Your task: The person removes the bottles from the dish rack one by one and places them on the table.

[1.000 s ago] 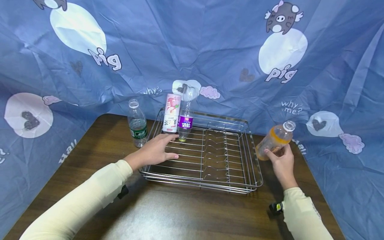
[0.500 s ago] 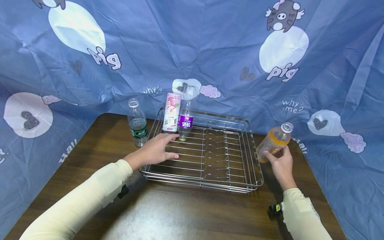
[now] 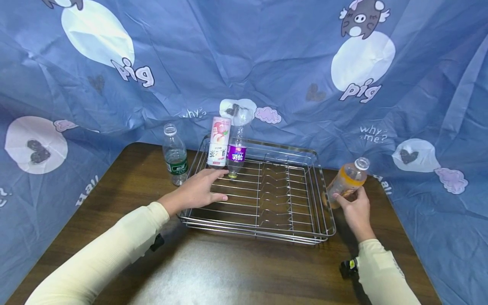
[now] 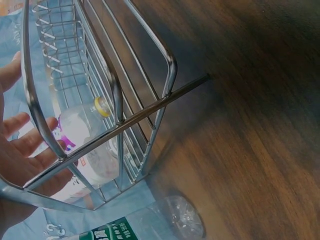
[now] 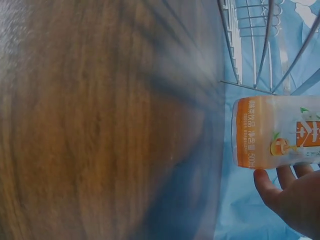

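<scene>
My right hand (image 3: 357, 212) holds an uncapped plastic drink bottle (image 3: 342, 186) with an orange-and-white label beside the wire rack's right side. The bottle leans with its mouth up and to the right. In the right wrist view, the fingers (image 5: 267, 186) touch its side close to the orange base. My left hand (image 3: 198, 190) reaches over the left side of the wire rack (image 3: 282, 146), fingers spread, holding nothing. Just beyond its fingertips, inside the rack, stand a pink-and-white can (image 3: 218, 142) and a clear bottle with a purple label (image 3: 236, 153), both upside down.
Left of the rack, a clear open bottle (image 3: 177, 166) with a green label stands on the brown wooden table (image 3: 228, 271). Thin wire dividers (image 3: 273, 212) run along the rack's middle. A blue patterned cloth (image 3: 244, 51) hangs behind and at both sides.
The right hand has moved the orange bottle slightly left and down, and the bottle's tilt has lessened. The left hand, the rack and the other drinks look the same.
</scene>
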A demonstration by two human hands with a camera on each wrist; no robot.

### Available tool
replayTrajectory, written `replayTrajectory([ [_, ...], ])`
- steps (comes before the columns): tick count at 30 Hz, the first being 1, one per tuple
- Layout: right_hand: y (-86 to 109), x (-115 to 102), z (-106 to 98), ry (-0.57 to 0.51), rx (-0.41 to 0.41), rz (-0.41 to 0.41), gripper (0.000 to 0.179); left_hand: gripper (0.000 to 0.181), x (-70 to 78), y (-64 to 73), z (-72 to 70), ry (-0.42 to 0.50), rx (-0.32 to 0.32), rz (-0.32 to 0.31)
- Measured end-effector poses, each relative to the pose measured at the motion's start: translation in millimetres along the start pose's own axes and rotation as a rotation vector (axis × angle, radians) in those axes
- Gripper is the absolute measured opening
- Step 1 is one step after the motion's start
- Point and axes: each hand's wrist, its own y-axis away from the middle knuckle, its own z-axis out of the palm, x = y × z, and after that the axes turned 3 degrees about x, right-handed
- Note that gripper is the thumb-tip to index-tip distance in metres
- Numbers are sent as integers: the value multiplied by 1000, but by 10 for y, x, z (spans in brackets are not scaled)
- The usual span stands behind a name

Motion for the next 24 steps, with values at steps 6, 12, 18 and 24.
replayTrajectory([
  [6,13,57,33,12,-17,18,47,82,-13,-2,15,-1,3,16],
  [12,22,98,59,32,-17,29,47,83,-13,1,9,-3,4,15],
  [18,20,110,70,34,-28,34,48,83,3,6,7,-15,7,14],
  [24,13,138,77,47,-21,38,48,82,19,2,-2,-14,-1,7],
])
